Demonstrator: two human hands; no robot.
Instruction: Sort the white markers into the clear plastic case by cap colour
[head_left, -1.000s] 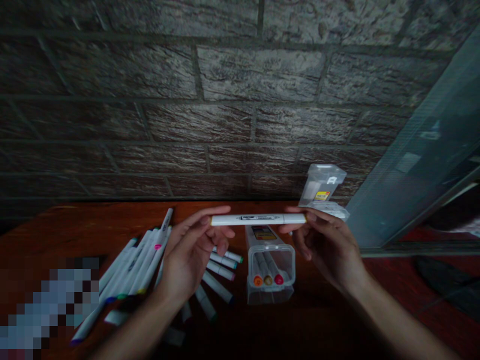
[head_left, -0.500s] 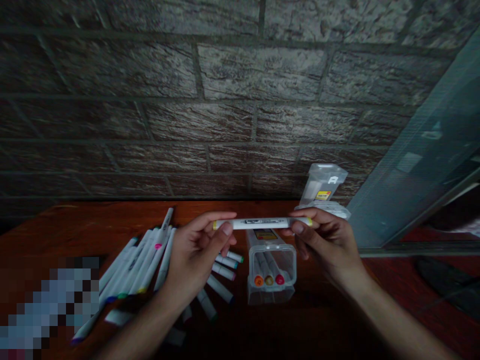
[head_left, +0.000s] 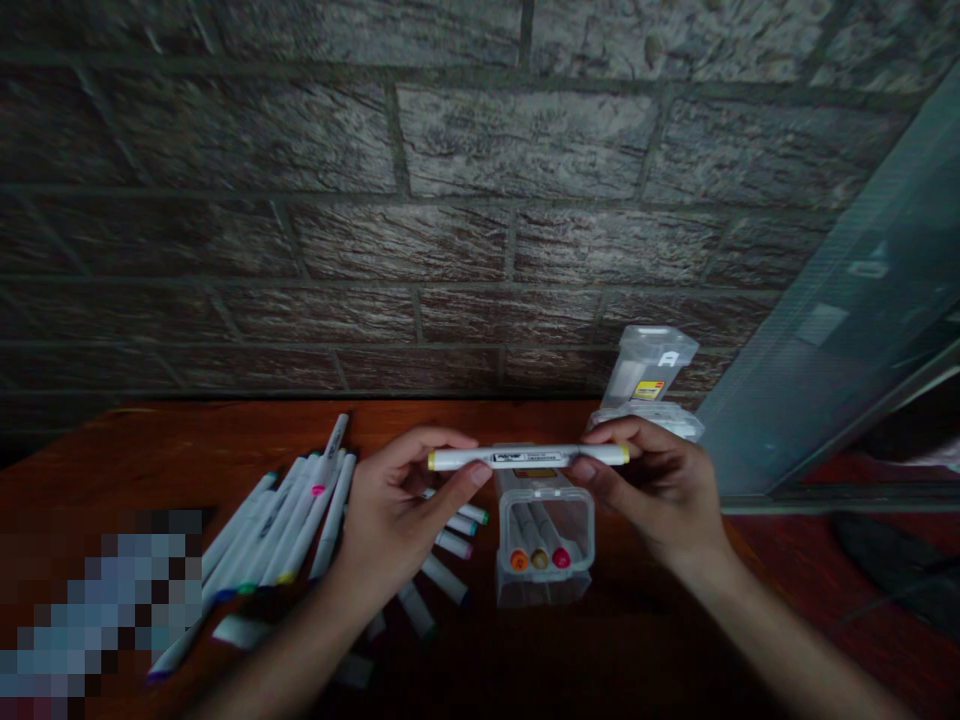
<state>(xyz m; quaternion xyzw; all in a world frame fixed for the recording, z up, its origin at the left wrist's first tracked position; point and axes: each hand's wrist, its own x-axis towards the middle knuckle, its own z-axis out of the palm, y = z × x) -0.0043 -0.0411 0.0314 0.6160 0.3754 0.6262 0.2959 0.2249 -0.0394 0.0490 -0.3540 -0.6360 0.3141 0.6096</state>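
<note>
A smooth, straight white marker [head_left: 529, 458], apparently plastic, is suspended nearly level above the table, with yellow bands at both ends and dark printed lettering along its middle. The person's left hand [head_left: 409, 490] pinches it toward one end, thumb in front and index finger behind; the right hand [head_left: 660, 490] closes on the other side the same way. Both grips are narrow, shut on the barrel, leaving the printed stretch exposed between them and a yellow tip showing past each pinch. Just below sits a clear, glossy box [head_left: 544, 592] with rounded corners, its open mouth facing the person; inside lie three markers [head_left: 540, 558] with orange, tan and red ends. To the left, a heap of loose white markers [head_left: 270, 530] lies overlapping, and more markers [head_left: 442, 580] fan out partly behind the left hand. Behind the right hand stands a transparent case [head_left: 649, 360] with a yellow label. All rest on a reddish-brown wooden table [head_left: 187, 440], backed by a wall [head_left: 525, 230] of rough, grooved grey blocks.
</note>
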